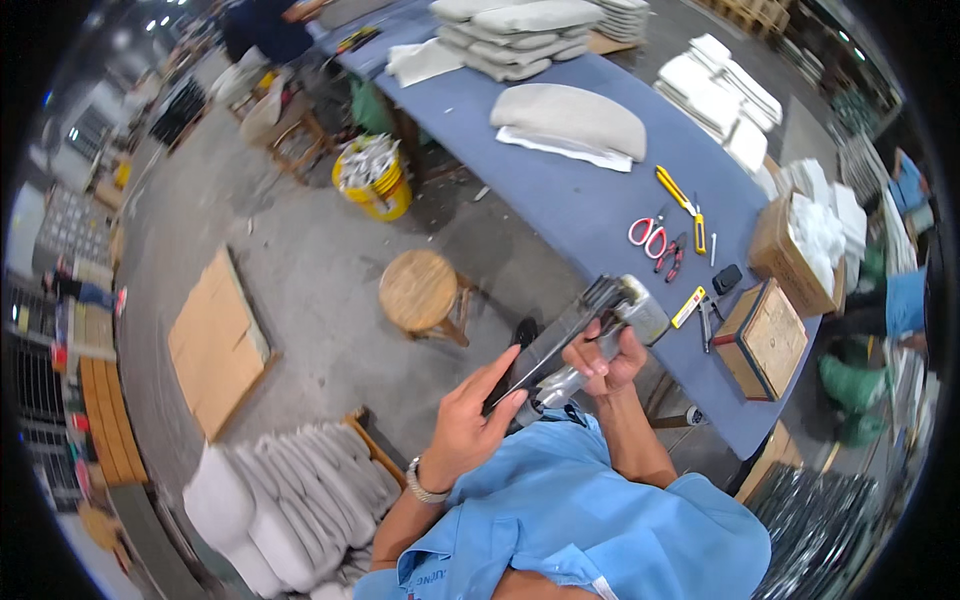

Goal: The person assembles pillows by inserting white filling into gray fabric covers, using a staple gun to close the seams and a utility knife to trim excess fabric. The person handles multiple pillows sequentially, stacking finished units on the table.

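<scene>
In front of my body I hold a staple gun (552,348) with a long dark magazine and a silver-grey body, tilted over the near edge of the blue table (460,120). My left hand (472,415) is closed around the magazine's lower end, thumb on one side and fingers on the other. Close to the silver head, my right hand (612,362) grips the gun with bent fingers. Beyond it on the table lie red-handled scissors (650,236), red-and-black pliers (671,258) and a yellow utility knife (699,228).
A grey padded cushion (570,120) lies on the table, with stacked cushions (515,35) farther back. Right: a small carton (765,340) and a box of white material (795,250). Left: a wooden stool (418,290), a yellow bucket (385,195), a cardboard sheet (220,345) and grey cushions (290,495).
</scene>
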Tool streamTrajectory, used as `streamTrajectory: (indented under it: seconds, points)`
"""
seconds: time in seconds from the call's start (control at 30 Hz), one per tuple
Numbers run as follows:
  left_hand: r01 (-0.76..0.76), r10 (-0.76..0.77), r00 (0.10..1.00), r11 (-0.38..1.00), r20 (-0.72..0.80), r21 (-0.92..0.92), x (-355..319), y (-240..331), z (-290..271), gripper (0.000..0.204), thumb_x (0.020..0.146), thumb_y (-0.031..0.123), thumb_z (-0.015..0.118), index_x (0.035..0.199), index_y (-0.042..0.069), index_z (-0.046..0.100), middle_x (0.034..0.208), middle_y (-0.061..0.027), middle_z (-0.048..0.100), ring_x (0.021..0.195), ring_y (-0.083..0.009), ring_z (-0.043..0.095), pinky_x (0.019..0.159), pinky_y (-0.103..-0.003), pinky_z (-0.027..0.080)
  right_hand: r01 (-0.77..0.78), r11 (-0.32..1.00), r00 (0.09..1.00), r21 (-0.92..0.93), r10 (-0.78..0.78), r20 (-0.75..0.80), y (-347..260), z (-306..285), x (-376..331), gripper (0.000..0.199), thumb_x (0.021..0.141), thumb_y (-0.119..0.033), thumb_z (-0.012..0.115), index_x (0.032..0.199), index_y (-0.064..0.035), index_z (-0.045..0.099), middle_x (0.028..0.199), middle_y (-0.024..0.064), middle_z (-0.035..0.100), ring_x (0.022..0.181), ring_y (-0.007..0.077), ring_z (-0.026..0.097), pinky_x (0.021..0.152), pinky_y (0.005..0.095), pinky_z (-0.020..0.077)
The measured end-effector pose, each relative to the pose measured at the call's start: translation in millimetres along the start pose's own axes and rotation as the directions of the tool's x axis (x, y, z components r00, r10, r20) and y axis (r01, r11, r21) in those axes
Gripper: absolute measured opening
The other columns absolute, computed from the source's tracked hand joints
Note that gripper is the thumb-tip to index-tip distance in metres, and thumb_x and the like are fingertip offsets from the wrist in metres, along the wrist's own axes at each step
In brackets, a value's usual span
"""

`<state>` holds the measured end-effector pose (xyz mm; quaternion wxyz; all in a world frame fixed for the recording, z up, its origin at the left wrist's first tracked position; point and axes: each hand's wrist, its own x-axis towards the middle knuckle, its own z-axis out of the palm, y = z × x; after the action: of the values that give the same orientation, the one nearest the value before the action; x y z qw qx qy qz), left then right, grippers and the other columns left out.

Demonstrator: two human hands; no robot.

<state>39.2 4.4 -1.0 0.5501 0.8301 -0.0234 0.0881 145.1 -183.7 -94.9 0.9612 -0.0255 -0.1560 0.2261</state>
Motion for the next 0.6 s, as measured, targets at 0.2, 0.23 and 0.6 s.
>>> streamTrajectory:
  seconds: [0.2,0.23,0.6]
  points:
    - [-0.312,0.321,0.946,0.941,-0.053,0.132,216.6,-34.1,84.0,0.057,0.087,0.016,0.082,0.138,0.001,0.061,0.116,-0.0183,0.072,0.096,-0.031,0.073,0.08,-0.036,0.059,0.096,0.967,0.995,-0.236,-0.094,0.023,-119.9,-46.7,140.8,0.048,0.096,-0.031,0.068,0.12,0.0086,0.057,0.102,0.0153,0.065,0.063,0.0152,0.06,0.059,0.0335,0.0452]
    - [-0.385,0.39,0.921,0.911,-0.006,0.149,238.7,-35.8,88.1,0.061,0.087,0.015,0.081,0.14,-0.003,0.057,0.121,-0.0205,0.071,0.102,-0.033,0.073,0.085,-0.037,0.059,0.166,0.953,0.982,-0.255,-0.182,-0.042,-128.4,-40.0,150.8,0.05,0.095,-0.034,0.069,0.119,0.0088,0.057,0.097,0.0145,0.066,0.06,0.0149,0.059,0.058,0.0334,0.0455]
    - [-0.554,0.563,0.785,0.825,0.259,-0.112,397.5,-50.6,153.7,0.075,0.09,0.013,0.075,0.152,-0.006,0.038,0.147,-0.0235,0.055,0.124,-0.0398,0.063,0.105,-0.042,0.052,0.323,0.613,0.878,-0.721,-0.478,-0.013,-209.7,-33.3,208.7,0.064,0.091,-0.027,0.07,0.134,0.0134,0.046,0.101,0.0192,0.065,0.055,0.015,0.058,0.051,0.0302,0.0466]
